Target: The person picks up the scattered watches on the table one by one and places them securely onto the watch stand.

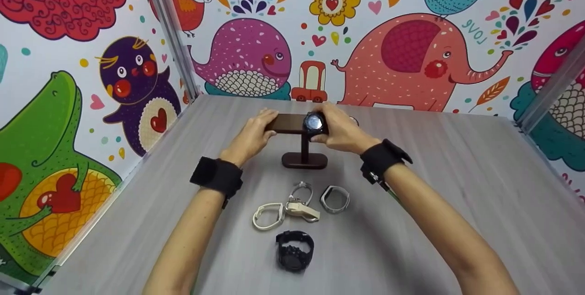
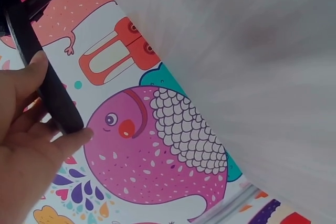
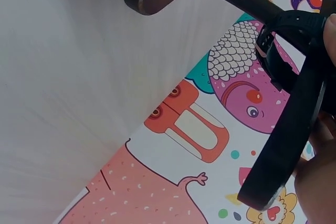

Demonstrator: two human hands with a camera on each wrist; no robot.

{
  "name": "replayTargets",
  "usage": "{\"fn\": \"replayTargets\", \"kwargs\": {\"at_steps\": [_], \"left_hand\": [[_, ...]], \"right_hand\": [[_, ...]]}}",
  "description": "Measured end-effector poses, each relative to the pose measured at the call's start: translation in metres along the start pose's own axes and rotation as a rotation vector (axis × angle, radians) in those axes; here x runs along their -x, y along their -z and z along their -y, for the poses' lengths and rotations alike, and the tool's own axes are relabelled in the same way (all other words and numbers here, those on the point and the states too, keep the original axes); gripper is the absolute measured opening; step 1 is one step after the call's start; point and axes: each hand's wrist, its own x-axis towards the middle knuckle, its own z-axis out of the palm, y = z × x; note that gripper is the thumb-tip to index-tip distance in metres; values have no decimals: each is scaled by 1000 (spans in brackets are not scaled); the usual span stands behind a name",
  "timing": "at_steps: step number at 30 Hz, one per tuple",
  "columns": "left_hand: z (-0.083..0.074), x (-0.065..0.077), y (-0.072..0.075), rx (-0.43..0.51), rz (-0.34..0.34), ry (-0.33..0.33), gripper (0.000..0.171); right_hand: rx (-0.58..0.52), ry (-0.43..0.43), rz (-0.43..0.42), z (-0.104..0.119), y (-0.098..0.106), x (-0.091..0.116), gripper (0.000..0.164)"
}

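A dark brown T-shaped watch stand [image 1: 288, 123] stands upright on its oval base. My left hand [image 1: 249, 136] grips the left end of its top bar [image 2: 58, 98], thumb and fingers on opposite sides. On the bar, right of its middle, a black round-faced watch [image 1: 314, 122] faces me, held between the thumb and fingers of my right hand [image 1: 343, 129]. In the right wrist view, its black strap [image 3: 296, 19] loops near the post, and my right hand [image 3: 317, 182] is partly out of frame. My right hand covers much of the bar's right part.
Before the stand lie a cream band [image 1: 268, 216], a watch with a beige strap [image 1: 302, 211], a silver-toned strap [image 1: 301, 190] and a grey-white band [image 1: 335, 199]. A second black watch [image 1: 295, 254] is nearest me. Patterned panels [image 1: 256, 57] border the grey table [image 1: 434, 222].
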Motion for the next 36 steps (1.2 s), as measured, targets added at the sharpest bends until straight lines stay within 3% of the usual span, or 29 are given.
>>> {"fn": "replayTargets", "kwargs": {"at_steps": [7, 12, 18, 23, 36], "left_hand": [[-5, 5, -3, -72, 6, 46, 62], [-17, 14, 0, -79, -20, 6, 64], [-32, 36, 8, -37, -46, -66, 66], [-41, 58, 9, 11, -57, -100, 67], [-66, 109, -3, 32, 56, -149, 69]], "right_hand": [[-12, -20, 11, 1, 3, 2, 76], [-29, 0, -21, 7, 12, 12, 85], [-129, 74, -88, 16, 24, 32, 85], [-124, 133, -99, 27, 25, 51, 85], [-169, 381, -33, 60, -3, 93, 84]]}}
